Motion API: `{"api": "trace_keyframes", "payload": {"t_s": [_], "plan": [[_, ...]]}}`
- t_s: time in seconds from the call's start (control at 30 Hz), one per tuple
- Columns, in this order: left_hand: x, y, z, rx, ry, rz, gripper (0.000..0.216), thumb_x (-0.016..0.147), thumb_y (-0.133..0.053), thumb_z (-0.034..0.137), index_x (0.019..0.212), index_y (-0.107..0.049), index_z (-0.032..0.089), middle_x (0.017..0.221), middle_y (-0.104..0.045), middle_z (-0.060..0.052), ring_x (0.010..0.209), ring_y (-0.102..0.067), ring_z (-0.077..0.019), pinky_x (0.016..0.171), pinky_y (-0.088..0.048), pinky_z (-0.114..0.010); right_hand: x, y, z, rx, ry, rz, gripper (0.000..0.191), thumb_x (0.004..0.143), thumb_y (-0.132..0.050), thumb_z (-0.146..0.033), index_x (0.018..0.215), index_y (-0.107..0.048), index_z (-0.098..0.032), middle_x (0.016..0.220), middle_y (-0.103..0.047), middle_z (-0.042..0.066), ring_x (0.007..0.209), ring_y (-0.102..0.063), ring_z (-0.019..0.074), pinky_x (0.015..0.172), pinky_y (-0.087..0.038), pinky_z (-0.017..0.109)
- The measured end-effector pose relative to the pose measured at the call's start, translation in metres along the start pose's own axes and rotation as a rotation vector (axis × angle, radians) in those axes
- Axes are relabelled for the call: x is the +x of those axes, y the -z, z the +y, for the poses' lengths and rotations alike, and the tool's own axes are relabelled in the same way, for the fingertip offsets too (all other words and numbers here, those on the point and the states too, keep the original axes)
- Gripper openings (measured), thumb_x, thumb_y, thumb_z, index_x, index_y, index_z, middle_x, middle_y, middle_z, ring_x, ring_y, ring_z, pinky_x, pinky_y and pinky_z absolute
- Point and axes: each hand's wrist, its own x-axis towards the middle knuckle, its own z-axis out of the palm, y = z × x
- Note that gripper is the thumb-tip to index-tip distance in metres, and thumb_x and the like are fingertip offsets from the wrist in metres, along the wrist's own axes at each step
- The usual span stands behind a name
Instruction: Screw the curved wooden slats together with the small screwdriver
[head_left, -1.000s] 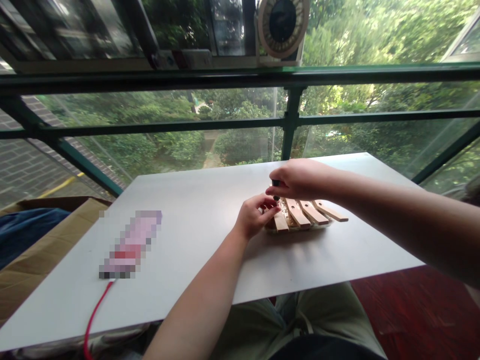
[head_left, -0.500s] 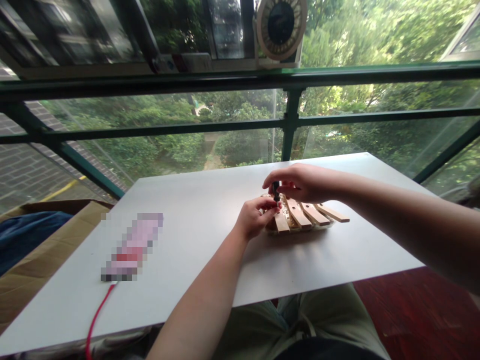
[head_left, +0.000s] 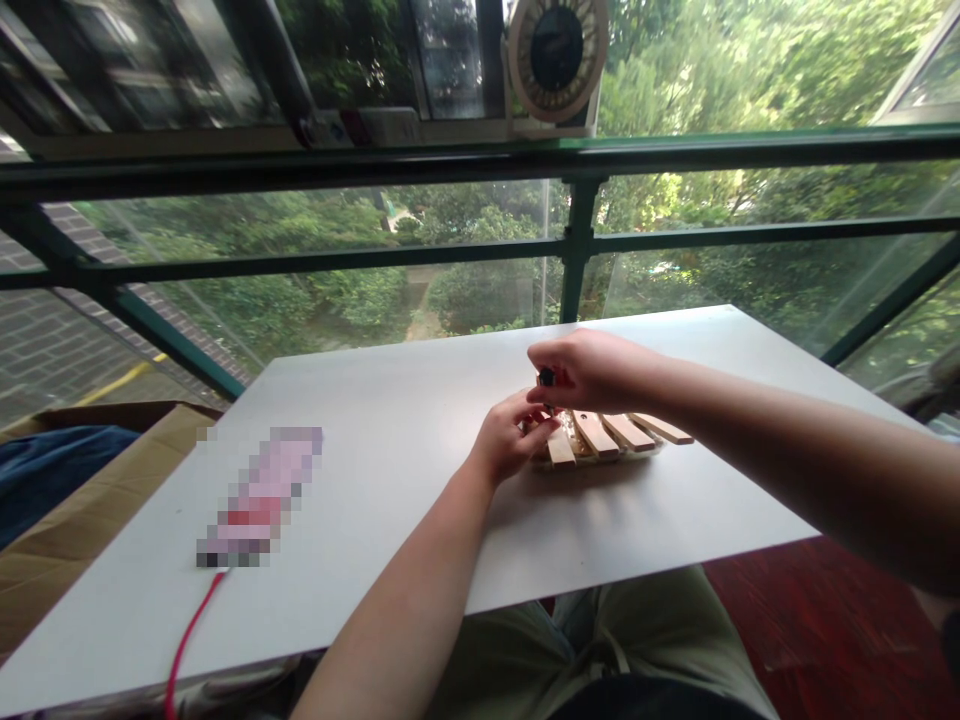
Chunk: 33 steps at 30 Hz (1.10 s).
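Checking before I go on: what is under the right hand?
Fingertips of the left hand and several wooden bars, whose near ends show. The right hand grips a dark-handled tool. Covered by the hands: the tool's tip and some of the bars' far ends.

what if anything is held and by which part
The right hand grips a dark-handled tool by its handle. The left hand is near its lower end and the leftmost wooden bar; whether it grips either cannot be told.
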Motion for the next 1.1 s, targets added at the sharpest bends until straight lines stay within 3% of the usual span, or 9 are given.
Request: {"api": "trace_keyframes", "payload": {"t_s": [0.2, 0.33, 0.43, 0.53, 0.67, 0.8, 0.93, 1.1], "plan": [[0.001, 0.0, -0.001, -0.077, 0.079, 0.02, 0.018, 0.082, -0.07, 0.033, 0.087, -0.07, 0.016, 0.076, -0.072, -0.002, 0.069, -0.064, -0.0133, 0.068, -0.05, -0.024, 0.0, -0.006, 0.004, -0.031, -0.023, -0.022, 0.027, 0.085, -0.058, -0.046, 0.079, -0.058, -0.02, 0.063, -0.06, 0.001, 0.052, -0.043, 0.0117, 0.051, -0.026, 0.025], [0.001, 0.0, 0.002, -0.095, 0.078, 0.007, 0.016, 0.083, -0.068, 0.03, 0.089, -0.071, 0.016, 0.079, -0.073, -0.002, 0.071, -0.064, -0.013, 0.068, -0.051, -0.024, -0.007, -0.008, 0.012, 0.339, 0.037, -0.113, 0.032, 0.087, -0.058, -0.031, 0.117, -0.055, -0.02, 0.09, -0.071, 0.004, 0.063, -0.058, 0.0114, 0.058, -0.04, 0.022], [0.001, -0.001, 0.003, -0.109, 0.094, -0.004, 0.016, 0.085, -0.066, 0.03, 0.09, -0.072, 0.017, 0.086, -0.074, -0.004, 0.076, -0.066, -0.014, 0.07, -0.052, -0.024, -0.012, -0.008, 0.016, 0.574, 0.054, -0.142, 0.043, 0.087, -0.051, -0.013, 0.129, -0.048, -0.02, 0.113, -0.069, 0.008, 0.074, -0.064, 0.0103, 0.067, -0.048, 0.022], [0.001, -0.002, 0.002, -0.128, 0.102, -0.021, 0.016, 0.087, -0.065, 0.031, 0.092, -0.072, 0.017, 0.09, -0.075, -0.005, 0.081, -0.068, -0.0154, 0.075, -0.053, -0.025, -0.012, -0.007, 0.019, 0.576, 0.049, -0.125, 0.037, 0.087, -0.047, -0.009, 0.122, -0.054, -0.019, 0.107, -0.071, 0.007, 0.072, -0.063, 0.0098, 0.07, -0.048, 0.023], [0.0, -0.001, 0.002, -0.113, 0.071, -0.062, 0.017, 0.089, -0.061, 0.03, 0.095, -0.071, 0.017, 0.093, -0.074, -0.005, 0.084, -0.068, -0.0155, 0.079, -0.053, -0.026, -0.008, -0.007, 0.02, 0.393, 0.023, -0.035, 0.018, 0.084, -0.059, -0.02, 0.102, -0.063, -0.017, 0.087, -0.07, 0.003, 0.065, -0.058, 0.0101, 0.063, -0.043, 0.022], [-0.001, -0.001, 0.003, -0.063, 0.045, -0.07, 0.017, 0.09, -0.058, 0.028, 0.096, -0.07, 0.017, 0.094, -0.073, -0.005, 0.082, -0.067, -0.0152, 0.076, -0.052, -0.026, -0.006, -0.007, 0.017, 0.288, 0.007, -0.028, 0.011, 0.082, -0.063, -0.024, 0.091, -0.062, -0.018, 0.07, -0.063, -0.002, 0.058, -0.052, 0.0088, 0.057, -0.036, 0.021], [-0.001, -0.002, 0.003, -0.015, 0.018, -0.018, 0.02, 0.086, -0.063, 0.033, 0.098, -0.067, 0.017, 0.081, -0.067, -0.003, 0.067, -0.059, -0.012, 0.066, -0.049, -0.024, -0.005, -0.009, 0.012, 0.21, 0.015, 0.001, 0.015, 0.082, -0.064, -0.032, 0.084, -0.057, -0.019, 0.065, -0.057, -0.004, 0.055, -0.047, 0.0086, 0.054, -0.03, 0.021], [0.001, -0.001, 0.004, -0.015, 0.024, 0.054, 0.026, 0.082, -0.069, 0.042, 0.09, -0.066, 0.018, 0.074, -0.064, 0.0, 0.065, -0.055, -0.0117, 0.064, -0.046, -0.023, -0.004, -0.013, 0.008, 0.122, -0.024, 0.037, 0.028, 0.08, -0.065, -0.044, 0.076, -0.051, -0.02, 0.062, -0.052, -0.004, 0.053, -0.039, 0.0088, 0.052, -0.024, 0.023]]}}
